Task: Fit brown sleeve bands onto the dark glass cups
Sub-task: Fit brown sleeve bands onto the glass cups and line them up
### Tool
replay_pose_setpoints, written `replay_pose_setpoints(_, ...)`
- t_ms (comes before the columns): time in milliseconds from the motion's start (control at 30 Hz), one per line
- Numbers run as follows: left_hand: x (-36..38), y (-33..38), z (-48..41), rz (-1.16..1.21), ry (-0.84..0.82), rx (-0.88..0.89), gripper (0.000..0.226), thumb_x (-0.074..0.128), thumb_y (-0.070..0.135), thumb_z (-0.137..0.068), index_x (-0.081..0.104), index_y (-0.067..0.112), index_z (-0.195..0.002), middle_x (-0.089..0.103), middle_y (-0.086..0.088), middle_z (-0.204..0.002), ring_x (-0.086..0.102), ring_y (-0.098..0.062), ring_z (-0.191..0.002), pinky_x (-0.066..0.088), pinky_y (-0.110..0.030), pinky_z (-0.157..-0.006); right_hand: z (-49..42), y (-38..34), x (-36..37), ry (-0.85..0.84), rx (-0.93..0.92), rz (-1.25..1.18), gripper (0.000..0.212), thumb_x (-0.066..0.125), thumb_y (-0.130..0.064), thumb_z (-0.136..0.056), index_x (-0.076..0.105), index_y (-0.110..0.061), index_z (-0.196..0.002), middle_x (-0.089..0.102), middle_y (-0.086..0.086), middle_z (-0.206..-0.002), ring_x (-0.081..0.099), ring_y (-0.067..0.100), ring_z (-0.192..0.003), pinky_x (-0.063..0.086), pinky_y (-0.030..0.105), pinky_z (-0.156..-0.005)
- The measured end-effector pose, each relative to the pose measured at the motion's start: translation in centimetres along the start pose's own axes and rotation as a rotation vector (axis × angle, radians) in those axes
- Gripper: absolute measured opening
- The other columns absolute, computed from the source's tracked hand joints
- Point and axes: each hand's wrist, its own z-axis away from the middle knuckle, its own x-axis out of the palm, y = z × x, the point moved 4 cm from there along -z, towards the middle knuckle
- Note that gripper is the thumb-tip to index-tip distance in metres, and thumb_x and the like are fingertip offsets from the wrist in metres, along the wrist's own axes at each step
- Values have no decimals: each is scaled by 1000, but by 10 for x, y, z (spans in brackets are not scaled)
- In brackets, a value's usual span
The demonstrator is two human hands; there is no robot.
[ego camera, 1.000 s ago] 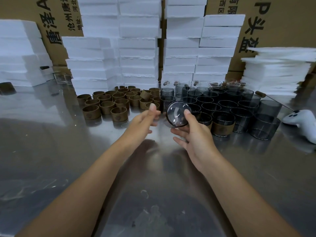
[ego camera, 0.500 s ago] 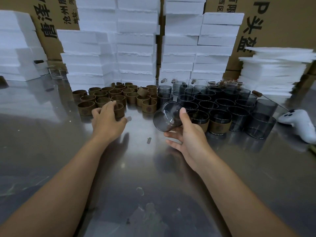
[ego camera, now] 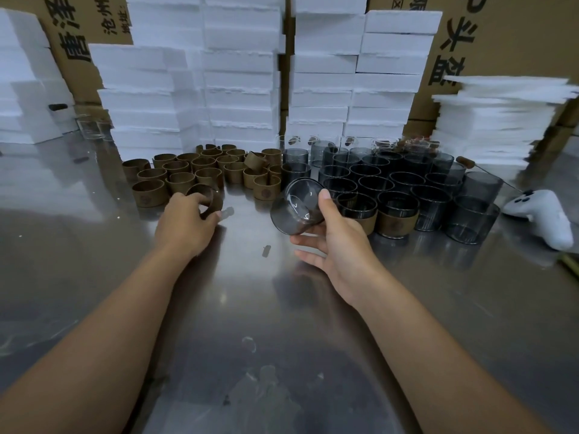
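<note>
My right hand [ego camera: 332,242] holds a dark glass cup [ego camera: 297,206] tilted on its side, its base turned toward me, thumb on its upper wall. My left hand [ego camera: 185,223] grips a brown sleeve band [ego camera: 210,198] at the front of the group of loose brown bands [ego camera: 200,172], lifted and tilted off the steel table [ego camera: 250,308]. Behind the held cup stands a cluster of dark glass cups [ego camera: 391,177]. Two front cups [ego camera: 396,219] wear brown bands.
Stacks of white foam blocks [ego camera: 238,73] and cardboard boxes [ego camera: 501,36] line the back. More foam sheets [ego camera: 492,120] pile at the right. A white controller [ego camera: 545,217] lies at the right edge. Clear glasses [ego camera: 94,128] stand at the far left.
My left hand reached left from beside the cup to the bands, closed on one and lifted it. My right hand turned the cup and lowered it slightly.
</note>
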Motion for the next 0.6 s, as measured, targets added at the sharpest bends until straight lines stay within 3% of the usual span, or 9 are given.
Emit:
replay_pose_setpoints(67,-2,3,2,19,13,30,17,62,25,-91,67,14,-103,65,-11,-97,61,-35,-89,49,-42,-80,0,0,1,-4,7,0,39,51,-54,-91,62,-16,-88,68,9,-93,69,12,-64,54,25,-58)
replay_pose_setpoints(133,-4,7,3,59,48,70,10,62,22,-91,66,14,-90,63,-6,-82,58,-29,-81,42,-34,-69,1,0,1,-6,14,-3,38,51,-53,-92,62,-16,-88,67,10,-94,68,12,-66,55,24,-59)
replay_pose_setpoints(200,-6,15,5,160,81,89,4,64,19,-89,65,15,-89,61,1,-78,54,-18,-76,36,-27,-67,1,0,1,-6,15,-7,38,51,-51,-93,63,-16,-88,67,10,-93,68,13,-68,55,24,-61)
replay_pose_setpoints(300,-7,33,11,464,69,128,7,66,14,-88,61,19,-90,60,7,-79,53,-10,-72,43,-12,-68,1,-1,2,-16,-12,-14,36,51,-47,-94,65,-14,-89,69,7,-84,67,17,-72,55,25,-67)
replay_pose_setpoints(367,-10,47,18,662,30,167,13,65,12,-89,59,23,-86,60,6,-80,56,-6,-73,49,-21,-73,1,-1,1,-10,-24,-15,36,53,-46,-94,66,-12,-90,68,3,-75,68,19,-74,56,26,-71)
replay_pose_setpoints(467,-17,67,31,845,6,229,14,63,13,-90,61,25,-83,60,11,-75,54,7,-66,47,-14,-68,1,-1,1,-14,-10,-13,36,55,-46,-92,66,-12,-94,68,7,-86,68,21,-80,55,26,-74)
replay_pose_setpoints(600,-23,78,40,957,-52,263,12,60,16,-92,65,23,-84,63,6,-81,55,-5,-77,45,-17,-73,3,0,3,-67,38,-46,32,60,-45,-90,66,-14,-94,65,9,-91,68,21,-81,54,25,-71)
